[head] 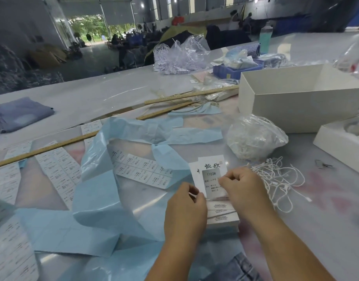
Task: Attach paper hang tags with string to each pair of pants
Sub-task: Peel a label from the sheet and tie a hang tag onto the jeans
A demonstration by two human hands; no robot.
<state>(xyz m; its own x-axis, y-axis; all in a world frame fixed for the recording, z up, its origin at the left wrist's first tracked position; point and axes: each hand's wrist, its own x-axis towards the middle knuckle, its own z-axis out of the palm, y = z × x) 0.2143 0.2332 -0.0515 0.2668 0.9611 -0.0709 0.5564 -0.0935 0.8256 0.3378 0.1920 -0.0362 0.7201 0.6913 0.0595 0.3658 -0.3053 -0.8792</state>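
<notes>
hang tags (212, 175) lie in a stack on the bench (113, 92) near its front edge, and both hands work at the top one: the left hand (185, 207) curls and pinches its left edge, the right hand (242, 187) curls and pinches at its right side. loose white strings (280, 179) lie just right of the right hand, a clear bag (253, 136) behind them and a white box (296, 98) toward the far right. blue paper (105, 191) and label sheets (142, 170) spread to the left, denim (238, 267) shows at the front edge.
</notes>
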